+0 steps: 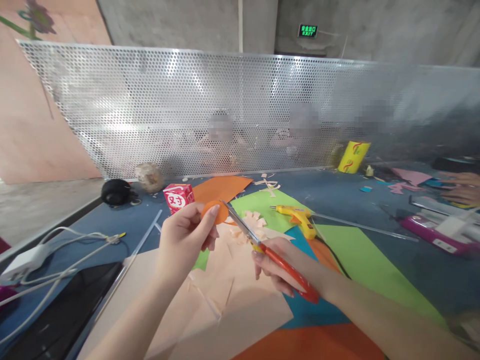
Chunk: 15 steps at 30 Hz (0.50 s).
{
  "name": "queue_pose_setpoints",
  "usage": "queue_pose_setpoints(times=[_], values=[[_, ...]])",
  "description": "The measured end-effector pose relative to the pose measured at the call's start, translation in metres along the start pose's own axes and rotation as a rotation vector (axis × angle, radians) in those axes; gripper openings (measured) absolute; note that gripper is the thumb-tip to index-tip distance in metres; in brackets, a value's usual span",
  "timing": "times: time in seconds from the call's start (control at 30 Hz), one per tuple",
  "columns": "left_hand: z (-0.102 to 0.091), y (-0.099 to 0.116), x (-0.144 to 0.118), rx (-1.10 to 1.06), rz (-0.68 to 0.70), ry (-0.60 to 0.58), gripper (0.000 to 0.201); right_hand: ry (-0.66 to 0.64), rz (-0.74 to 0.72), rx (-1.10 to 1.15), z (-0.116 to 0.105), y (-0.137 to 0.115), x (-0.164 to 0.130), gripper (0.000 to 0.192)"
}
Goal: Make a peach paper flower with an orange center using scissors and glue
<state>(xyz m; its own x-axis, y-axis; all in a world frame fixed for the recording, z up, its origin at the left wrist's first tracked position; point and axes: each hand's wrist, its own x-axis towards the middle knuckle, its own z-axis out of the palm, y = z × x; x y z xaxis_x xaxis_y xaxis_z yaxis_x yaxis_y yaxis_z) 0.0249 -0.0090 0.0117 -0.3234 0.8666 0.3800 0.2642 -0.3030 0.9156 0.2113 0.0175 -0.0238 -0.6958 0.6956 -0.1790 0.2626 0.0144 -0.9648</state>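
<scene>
Near the bench's front edge, your right hand clamps the scissors — mid-trim — left hand pinching the orange paper disc; next, turn it gradually into the blades.

I see everything from one camera on my head, looking forward and down across the blue table; my forearms enter from the bottom edge, and my left hand and right hand sit close to the lens, just below the middle of the frame; the perforated metal screen crosses the upper half, farther off, slanting down toward the right; the concrete wall and a green exit sign fill the top edge; there is no second view to compare.
</scene>
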Motion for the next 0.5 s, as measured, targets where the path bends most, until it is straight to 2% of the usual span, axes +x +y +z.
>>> queue_pose_setpoints(times=[0.5], values=[[-0.0037, -0.0079, 0.0081, -0.06, 0.031, 0.03, 0.016, 0.02, 0.04, 0.094, 0.0002, 0.0019, 0.004, 0.043]])
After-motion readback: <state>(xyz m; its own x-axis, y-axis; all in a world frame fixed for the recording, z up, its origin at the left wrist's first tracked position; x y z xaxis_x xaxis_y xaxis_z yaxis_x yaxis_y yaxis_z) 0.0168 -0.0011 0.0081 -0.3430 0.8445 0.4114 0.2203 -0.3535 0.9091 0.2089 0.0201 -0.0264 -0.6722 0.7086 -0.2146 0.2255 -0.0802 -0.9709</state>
